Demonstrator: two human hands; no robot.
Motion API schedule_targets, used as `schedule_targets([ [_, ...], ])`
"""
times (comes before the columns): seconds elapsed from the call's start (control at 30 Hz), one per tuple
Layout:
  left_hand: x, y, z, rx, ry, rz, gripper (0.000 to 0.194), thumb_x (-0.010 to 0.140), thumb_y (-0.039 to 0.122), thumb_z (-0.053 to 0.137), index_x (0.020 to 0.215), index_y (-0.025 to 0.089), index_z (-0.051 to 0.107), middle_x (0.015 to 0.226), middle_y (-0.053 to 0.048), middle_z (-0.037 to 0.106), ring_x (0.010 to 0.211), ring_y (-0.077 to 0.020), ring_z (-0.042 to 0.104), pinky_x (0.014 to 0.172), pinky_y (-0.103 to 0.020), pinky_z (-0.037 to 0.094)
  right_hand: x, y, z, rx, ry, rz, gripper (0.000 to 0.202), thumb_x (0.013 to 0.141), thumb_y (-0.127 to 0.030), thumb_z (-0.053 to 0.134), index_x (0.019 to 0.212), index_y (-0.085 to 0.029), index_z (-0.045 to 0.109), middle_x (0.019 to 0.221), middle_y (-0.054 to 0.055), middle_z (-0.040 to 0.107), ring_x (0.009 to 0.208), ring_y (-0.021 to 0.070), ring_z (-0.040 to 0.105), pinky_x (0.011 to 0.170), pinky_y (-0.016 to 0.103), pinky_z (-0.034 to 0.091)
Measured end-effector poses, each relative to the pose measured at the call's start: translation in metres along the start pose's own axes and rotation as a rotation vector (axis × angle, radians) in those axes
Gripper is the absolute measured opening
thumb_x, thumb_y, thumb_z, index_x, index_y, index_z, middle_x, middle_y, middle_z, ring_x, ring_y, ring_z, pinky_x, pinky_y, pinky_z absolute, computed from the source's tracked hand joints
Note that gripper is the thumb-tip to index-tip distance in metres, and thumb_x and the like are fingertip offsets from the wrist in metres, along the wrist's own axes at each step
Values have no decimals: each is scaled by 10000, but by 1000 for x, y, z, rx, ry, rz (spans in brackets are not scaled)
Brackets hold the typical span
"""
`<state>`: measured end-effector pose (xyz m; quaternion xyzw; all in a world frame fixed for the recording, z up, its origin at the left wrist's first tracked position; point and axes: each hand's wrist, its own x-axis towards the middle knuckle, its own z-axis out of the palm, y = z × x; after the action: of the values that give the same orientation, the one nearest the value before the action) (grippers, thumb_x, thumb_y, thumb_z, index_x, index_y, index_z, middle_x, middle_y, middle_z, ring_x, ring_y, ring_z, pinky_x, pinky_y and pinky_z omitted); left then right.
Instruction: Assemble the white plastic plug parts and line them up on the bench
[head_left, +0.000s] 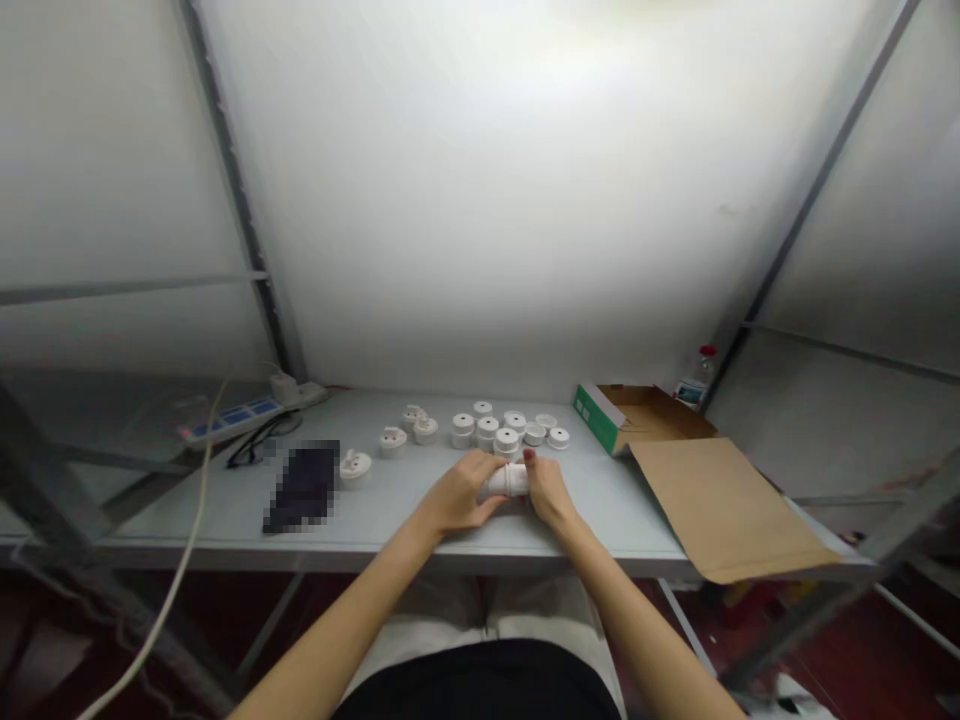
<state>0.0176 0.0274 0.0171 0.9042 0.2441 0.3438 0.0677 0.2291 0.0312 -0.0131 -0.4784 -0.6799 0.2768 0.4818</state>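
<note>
Both my hands grip one white round plastic piece [510, 480] just above the front of the table. My left hand [461, 492] closes on its left end, and my right hand [549, 488] wraps its right end with the thumb on top. The piece lies sideways, and a ridge runs round its middle; the fingers hide its ends. Right behind my hands stand several white round caps [507, 438] with dark centre holes, some of them stacked. To the left, several white round pieces with raised tops, like plug adapters [355, 468], are spread over the table.
An opened cardboard box [600, 418] with a green side lies at the right, its brown flap [739, 510] reaching past the front edge. A bottle [697, 378] stands behind it. At left are a power strip [240, 418], black glasses [262, 438], a blurred dark object [306, 485] and a hanging cable [196, 520].
</note>
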Motion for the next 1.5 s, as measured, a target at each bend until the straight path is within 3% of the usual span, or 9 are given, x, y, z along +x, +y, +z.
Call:
schedule_targets([
  [0.27,0,-10,1,-51,160,-130,486,915,178,678,1383,231,559,1338,-122,658,1251,-305,629,1096,-518,521,4,-7,-7,205,-116,-125,616,884,-688,677,1313,-255,583,1196,94,691,874,206,709,690,309,593],
  [0.43,-2,-12,0,-59,131,-64,537,911,96,614,1420,258,558,1330,-98,661,1273,-286,611,1110,-519,516,2,-6,-8,163,-106,-73,510,929,-696,629,980,-196,714,763,42,716,609,177,644,593,291,533],
  [0.63,0,-5,0,3,63,-20,544,935,126,636,1449,266,524,1332,-87,653,1255,-276,611,1093,-483,534,-3,0,-5,41,-12,9,842,1044,-749,287,476,-209,595,396,34,488,421,172,542,530,298,452],
  [0.77,0,-9,3,26,124,-95,489,925,173,667,1395,234,547,1319,-113,656,1244,-307,618,1086,-528,530,-1,-7,-5,68,9,-29,703,1013,-764,331,945,-189,729,695,45,677,509,157,594,545,278,490],
  [0.9,0,-14,1,20,161,-135,493,917,139,636,1392,235,546,1323,-108,640,1244,-299,618,1079,-519,534,1,-15,-6,100,-52,-140,697,879,-699,656,1365,-209,562,1177,113,698,862,206,715,700,294,575],
  [1.03,0,-12,-2,9,117,-64,526,925,98,604,1421,257,527,1313,-93,641,1251,-286,601,1088,-510,524,1,-12,-5,58,-53,-135,512,955,-673,592,1081,-185,682,845,57,719,670,190,666,615,285,518],
  [1.23,0,-6,0,17,46,-23,525,938,145,647,1436,259,528,1318,-100,655,1236,-298,615,1076,-503,533,-3,-5,-6,-49,34,-66,758,1066,-686,323,523,-222,577,446,28,498,485,190,537,580,313,435],
  [1.37,-1,-13,2,17,136,-98,488,943,171,650,1411,246,531,1335,-116,649,1266,-309,603,1102,-546,510,-2,-10,-5,-22,56,-120,483,1003,-636,527,1070,-193,706,842,65,703,625,188,620,611,300,485],
  [1.5,-2,-20,2,1,177,-130,474,925,151,630,1384,247,558,1326,-100,652,1263,-291,611,1103,-537,512,0,-15,-3,50,-38,-209,628,879,-572,708,1390,-233,570,1333,123,643,986,230,699,761,321,578],
])
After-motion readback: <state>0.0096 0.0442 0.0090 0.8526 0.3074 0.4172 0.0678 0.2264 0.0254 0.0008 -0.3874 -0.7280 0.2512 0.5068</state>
